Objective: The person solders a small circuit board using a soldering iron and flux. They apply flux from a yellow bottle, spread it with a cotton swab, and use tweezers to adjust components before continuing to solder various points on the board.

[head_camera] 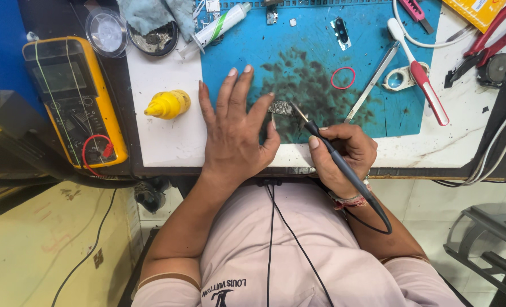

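— Two hands are working here. Can you see them both?

— Yes. The left hand (233, 133) is lying flat with its fingers spread wide, and it is closed on nothing. Its finger ends are pressing down a small circuit board (280, 107) on the blue mat (321, 62).

— And the other one?

— The right hand (344, 152) is curling tight around a dark soldering iron (327, 145), like holding a pencil.

— Which way is the iron pointing?

— Its long body is slanting up and to the left, away from the person. The thin tip is touching the right edge of the little board. So the board is sitting up and left of the right hand's grip, and right under the left fingertips. The left hand is the nearer one.

— How many boards are there?

— One being worked on. One soldering iron too, with one dark cord trailing back past the wrist.

— What else is lying around?

— One yellow meter (77, 96) far to the left, one yellow bottle (169, 104) near the left thumb side, one red rubber ring (343, 78), and one pair of tweezers (373, 82) beside the iron's tip.
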